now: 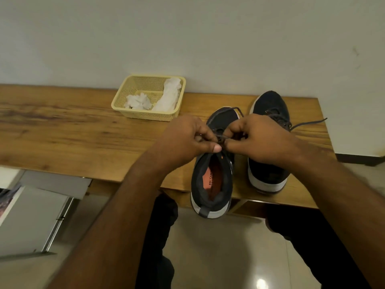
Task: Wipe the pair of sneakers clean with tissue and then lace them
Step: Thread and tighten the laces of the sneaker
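Observation:
Two dark sneakers with white soles stand on the wooden table, toes toward the wall. The left sneaker has an orange insole, and its heel hangs over the table's front edge. My left hand and my right hand meet above its tongue, each pinching a part of its grey lace. A loop of that lace arches over the toe. The right sneaker stands beside it, partly hidden by my right hand. Its lace end trails to the right on the table.
A pale yellow plastic basket with crumpled white tissues stands at the back of the table by the wall. Grey boxes lie on the floor at lower left. My dark-trousered legs are below the table edge.

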